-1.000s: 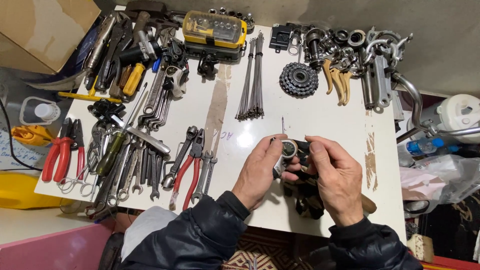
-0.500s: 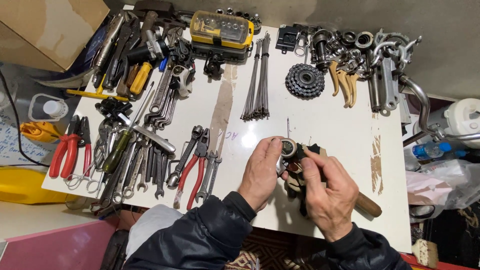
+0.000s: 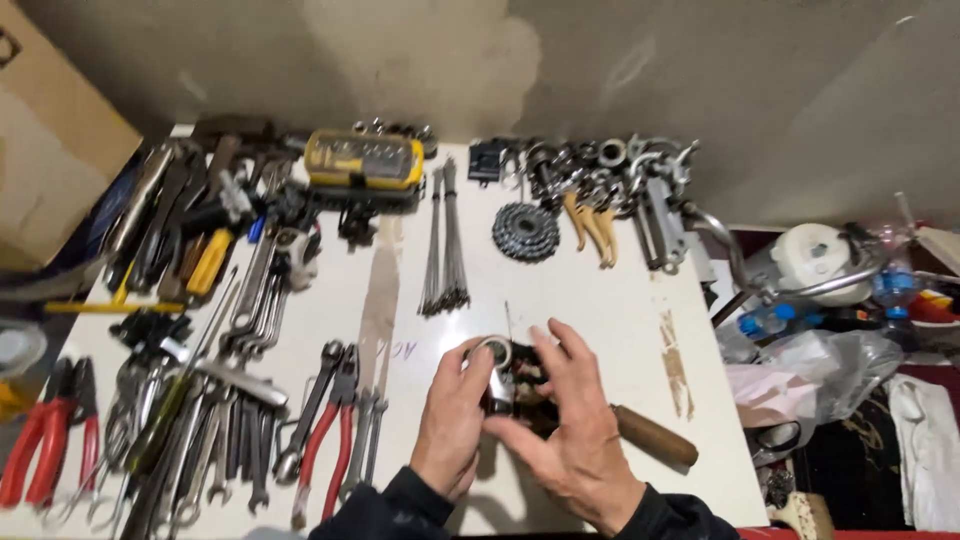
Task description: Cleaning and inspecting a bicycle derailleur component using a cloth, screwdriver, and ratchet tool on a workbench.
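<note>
Along the table's [image 3: 640, 330] left edge, pliers [image 3: 40, 450] and wrenches [image 3: 250, 310] lie fanned out, easy to grab. Near the front edge, the left hand [image 3: 450, 425] pinches a small metal hub part [image 3: 497, 372] between thumb and fingertips, steadying it upright. The right hand [image 3: 575, 440] cups it from the other side, fingers curled and slightly spread, wrist angled inward. A wooden handle [image 3: 655, 437] rests beside it.

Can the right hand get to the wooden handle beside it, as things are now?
Probably yes. The wooden handle lies bare on the table just right of the right hand, nothing between; but that hand is on the metal part.
</note>
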